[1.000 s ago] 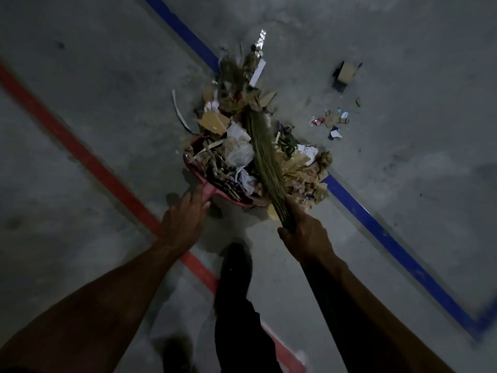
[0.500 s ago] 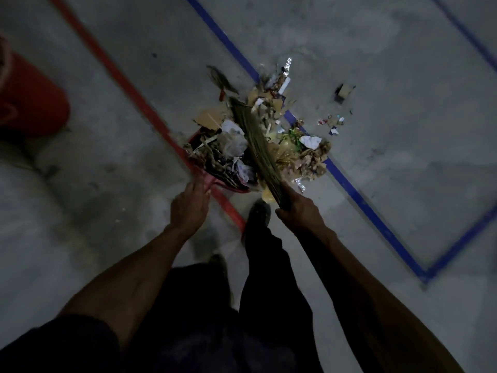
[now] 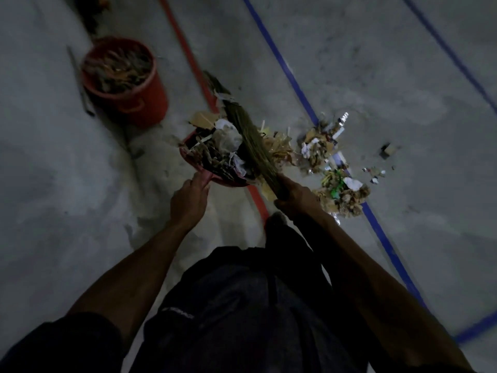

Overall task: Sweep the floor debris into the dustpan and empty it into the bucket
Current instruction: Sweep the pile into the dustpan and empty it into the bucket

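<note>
Trash is piled high in the red dustpan, which sits near the middle of the picture. Paper, bits of card and dry scraps stick up over its rim. The left hand has its fingers curled round the pink handle at the pan's 6 o'clock end. The right hand grips the straw broom low down, and the broom lies across the top of the pile, holding it in place. The pan looks to be off the floor or just leaving it, but the dim, blurry picture does not let me say for sure. More trash is still on the floor at 3 o'clock from the pan, in two clumps by the blue line. Some small bits lie farther out that way. The red bucket stands at 10 o'clock from the pan, well apart from it, and it is already quite full. A red line runs on the floor between them. I think the next job is to carry the pan to the bucket. The pile is tall and loose, so bits could slide off if the pan tips or the broom lifts away. The bucket is so full that new trash could spill over its rim.
</note>
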Available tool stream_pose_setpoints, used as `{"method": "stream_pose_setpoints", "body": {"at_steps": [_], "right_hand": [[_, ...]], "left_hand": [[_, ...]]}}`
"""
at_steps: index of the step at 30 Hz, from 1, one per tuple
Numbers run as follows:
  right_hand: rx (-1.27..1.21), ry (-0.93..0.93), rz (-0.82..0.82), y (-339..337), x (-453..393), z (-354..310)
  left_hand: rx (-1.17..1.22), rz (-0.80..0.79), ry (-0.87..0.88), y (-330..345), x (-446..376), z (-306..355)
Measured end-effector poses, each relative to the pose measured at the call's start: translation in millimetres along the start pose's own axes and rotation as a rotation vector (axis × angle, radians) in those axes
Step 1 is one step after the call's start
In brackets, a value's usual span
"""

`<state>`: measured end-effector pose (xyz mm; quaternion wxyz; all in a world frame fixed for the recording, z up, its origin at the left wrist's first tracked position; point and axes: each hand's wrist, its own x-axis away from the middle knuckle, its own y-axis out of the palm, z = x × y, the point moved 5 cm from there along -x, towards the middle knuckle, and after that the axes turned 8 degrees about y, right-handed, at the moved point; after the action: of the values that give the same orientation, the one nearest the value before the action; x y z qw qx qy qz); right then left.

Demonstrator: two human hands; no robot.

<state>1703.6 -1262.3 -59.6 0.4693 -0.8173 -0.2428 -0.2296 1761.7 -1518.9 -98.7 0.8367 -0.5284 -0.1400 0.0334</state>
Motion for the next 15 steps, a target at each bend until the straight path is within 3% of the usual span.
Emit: {"method": "stream_pose_setpoints", "body": {"at_steps": [15], "right_hand": [[0.209,-0.295,-0.128,-46.3,-164.8,-200.6]], "left_hand": [[0.093,0.205,-0.377,-100.5,-109.4,-80.9]]}}
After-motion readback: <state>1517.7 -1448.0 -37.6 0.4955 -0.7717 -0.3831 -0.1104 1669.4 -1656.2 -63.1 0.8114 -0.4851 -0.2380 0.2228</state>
